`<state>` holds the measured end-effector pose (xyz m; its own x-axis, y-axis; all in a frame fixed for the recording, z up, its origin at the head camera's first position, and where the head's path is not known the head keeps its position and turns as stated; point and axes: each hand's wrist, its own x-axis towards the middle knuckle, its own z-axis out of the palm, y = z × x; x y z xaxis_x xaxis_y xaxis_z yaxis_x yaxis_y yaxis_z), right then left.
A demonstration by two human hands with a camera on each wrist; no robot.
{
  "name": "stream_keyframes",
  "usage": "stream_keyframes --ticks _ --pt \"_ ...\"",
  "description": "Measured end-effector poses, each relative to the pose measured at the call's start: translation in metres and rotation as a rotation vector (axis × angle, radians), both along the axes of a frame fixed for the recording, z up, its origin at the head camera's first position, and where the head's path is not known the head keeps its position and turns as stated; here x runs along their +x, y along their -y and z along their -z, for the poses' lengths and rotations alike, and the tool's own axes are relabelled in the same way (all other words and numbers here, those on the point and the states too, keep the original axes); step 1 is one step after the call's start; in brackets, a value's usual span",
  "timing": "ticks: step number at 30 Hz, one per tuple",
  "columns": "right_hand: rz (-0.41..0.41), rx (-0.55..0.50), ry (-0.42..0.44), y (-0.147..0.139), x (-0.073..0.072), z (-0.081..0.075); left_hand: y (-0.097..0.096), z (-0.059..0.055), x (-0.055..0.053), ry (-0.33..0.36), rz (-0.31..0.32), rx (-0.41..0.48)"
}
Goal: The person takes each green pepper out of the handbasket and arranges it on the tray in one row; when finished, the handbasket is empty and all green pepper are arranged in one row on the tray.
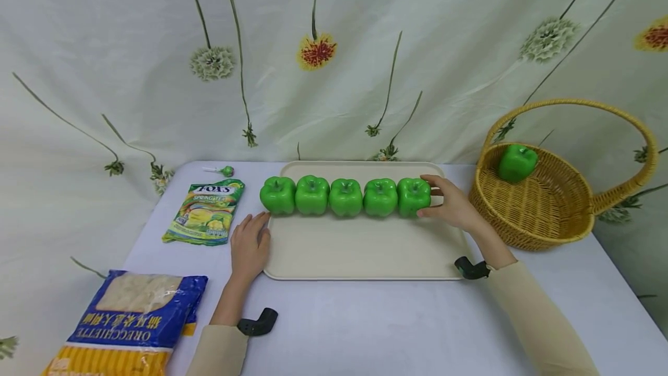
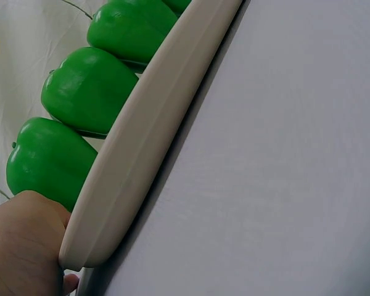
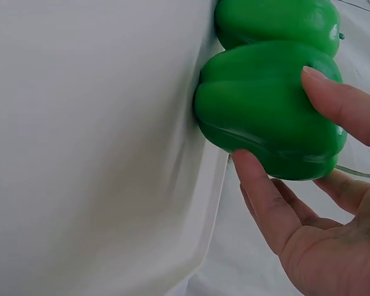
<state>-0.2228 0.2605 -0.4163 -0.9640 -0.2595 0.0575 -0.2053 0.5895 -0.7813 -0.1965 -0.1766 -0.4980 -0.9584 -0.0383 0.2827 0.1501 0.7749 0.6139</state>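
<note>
A row of several green bell peppers (image 1: 346, 197) stands along the back half of a cream tray (image 1: 365, 248). My right hand (image 1: 450, 205) holds the rightmost bell pepper (image 3: 265, 105) between thumb and fingers, and this pepper touches its neighbour. In the right wrist view the thumb lies on one side of it and a fingertip on another. My left hand (image 1: 249, 245) rests at the tray's left edge, its fingers reaching toward the leftmost bell pepper (image 1: 278, 195). In the left wrist view most of its fingers are hidden behind the tray's corner.
A wicker basket (image 1: 584, 222) with a tall handle stands right of the tray, with one green bell pepper (image 1: 518, 162) inside. On the left lie a lollipop (image 1: 227, 171), a Fox's candy bag (image 1: 209, 210) and an orecchiette pasta bag (image 1: 130, 324). A flowered cloth (image 1: 365, 97) hangs behind.
</note>
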Motion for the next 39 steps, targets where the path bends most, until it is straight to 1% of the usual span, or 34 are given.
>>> stream_keyframes --ticks 5,8,11,13,17,21,24,27,30,34,37,39 --pt "0.008 -0.011 -0.021 -0.001 0.002 -0.001 -0.003 0.0 -0.002 -0.003 0.01 0.003" --pt "0.019 -0.027 0.0 -0.004 0.004 -0.005 -0.004 0.0 -0.003 -0.003 0.013 0.007" --pt "0.024 -0.036 0.018 -0.011 0.008 -0.014 -0.004 -0.001 -0.004 -0.007 0.012 0.006" --pt "0.029 -0.029 0.021 -0.017 0.013 -0.023 -0.004 0.0 -0.004 -0.015 0.006 0.003" --pt "0.051 0.003 -0.022 -0.036 0.026 -0.045 -0.004 -0.001 -0.003 -0.03 0.004 0.003" --pt "0.144 0.016 -0.065 -0.065 0.036 -0.068 -0.004 -0.002 -0.002 -0.026 0.006 0.006" --pt "0.256 0.02 -0.091 -0.093 0.04 -0.083 -0.004 -0.001 -0.002 -0.018 0.007 0.006" --pt "0.391 0.006 -0.127 -0.123 0.039 -0.093 -0.005 -0.002 -0.003 -0.019 0.008 0.008" --pt "0.542 -0.053 -0.151 -0.148 0.031 -0.1 -0.005 -0.002 -0.002 -0.03 0.006 0.01" --pt "0.688 -0.17 -0.133 -0.17 0.018 -0.107 -0.004 -0.002 -0.001 -0.038 0.005 0.012" --pt "0.744 -0.25 -0.099 -0.179 0.007 -0.112 -0.003 -0.001 0.0 -0.036 0.004 0.016" --pt "0.767 -0.27 -0.077 -0.183 0.0 -0.112 -0.003 -0.001 0.001 -0.031 0.005 0.019"
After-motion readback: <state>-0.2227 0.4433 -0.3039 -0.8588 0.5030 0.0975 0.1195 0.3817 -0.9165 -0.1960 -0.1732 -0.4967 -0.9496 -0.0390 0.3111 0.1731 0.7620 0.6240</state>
